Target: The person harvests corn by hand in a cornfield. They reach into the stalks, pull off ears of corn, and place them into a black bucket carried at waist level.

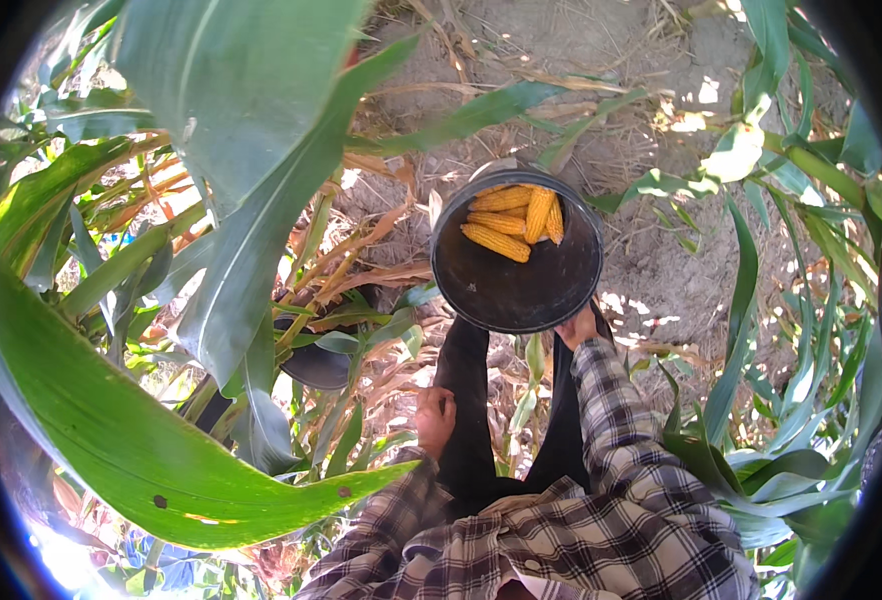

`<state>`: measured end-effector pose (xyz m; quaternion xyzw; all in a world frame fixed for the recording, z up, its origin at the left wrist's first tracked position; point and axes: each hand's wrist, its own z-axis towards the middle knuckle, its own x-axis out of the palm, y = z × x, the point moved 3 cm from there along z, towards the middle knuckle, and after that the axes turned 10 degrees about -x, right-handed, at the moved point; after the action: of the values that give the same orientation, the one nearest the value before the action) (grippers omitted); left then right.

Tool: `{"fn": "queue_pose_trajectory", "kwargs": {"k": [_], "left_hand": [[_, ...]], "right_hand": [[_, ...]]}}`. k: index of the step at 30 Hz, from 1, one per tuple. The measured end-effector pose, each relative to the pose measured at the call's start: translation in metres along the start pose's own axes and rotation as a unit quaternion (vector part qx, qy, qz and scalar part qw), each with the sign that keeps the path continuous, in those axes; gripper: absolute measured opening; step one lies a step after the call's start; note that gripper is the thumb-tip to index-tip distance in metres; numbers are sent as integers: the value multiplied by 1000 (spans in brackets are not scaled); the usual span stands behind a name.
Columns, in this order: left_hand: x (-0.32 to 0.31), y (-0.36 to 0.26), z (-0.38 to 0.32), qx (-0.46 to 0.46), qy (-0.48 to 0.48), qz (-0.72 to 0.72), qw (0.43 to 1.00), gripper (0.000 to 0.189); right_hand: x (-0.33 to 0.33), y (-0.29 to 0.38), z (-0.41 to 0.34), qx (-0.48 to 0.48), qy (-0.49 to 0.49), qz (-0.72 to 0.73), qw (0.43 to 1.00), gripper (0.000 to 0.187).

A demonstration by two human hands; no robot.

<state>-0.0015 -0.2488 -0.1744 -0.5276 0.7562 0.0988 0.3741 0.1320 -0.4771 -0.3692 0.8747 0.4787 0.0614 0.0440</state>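
A black bucket (504, 304) hangs in front of my legs, its mouth facing up towards me. Several husked yellow corn cobs (497, 240) lie inside, heaped towards the far wall. At the near right of the rim, my right hand (577, 328) grips the bucket, its fingertips hidden behind it. My left hand (435, 421) hangs beside my left thigh, fingers loosely curled, with nothing visible in it. Dark trousers (465, 382) cover my legs, and both arms wear plaid sleeves.
Broad green corn leaves (148, 450) cross close in front on the left; more corn plants (808, 360) stand at the right. A dark round container (321, 364) is partly hidden by leaves to the left. Dry soil (658, 277) with straw and dry husks spreads beyond the bucket.
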Motion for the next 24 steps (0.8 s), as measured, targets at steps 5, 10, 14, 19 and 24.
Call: {"fn": "queue_pose_trajectory", "kwargs": {"k": [5,10,14,19,24], "left_hand": [[12,14,1,-46,21,-32,998,8],[17,11,2,-53,47,-54,996,17],[38,-9,27,-124,59,-145,980,41],[49,-85,68,-267,174,-559,765,57],[44,-133,85,-105,153,-517,836,35]], "right_hand": [[-32,-35,19,12,176,96,980,42],[-35,-36,15,132,349,163,914,56],[-21,-26,-7,78,-26,-62,995,74],[-10,-4,-19,85,18,-238,967,68],[108,43,-110,-505,238,-610,562,36]]}}
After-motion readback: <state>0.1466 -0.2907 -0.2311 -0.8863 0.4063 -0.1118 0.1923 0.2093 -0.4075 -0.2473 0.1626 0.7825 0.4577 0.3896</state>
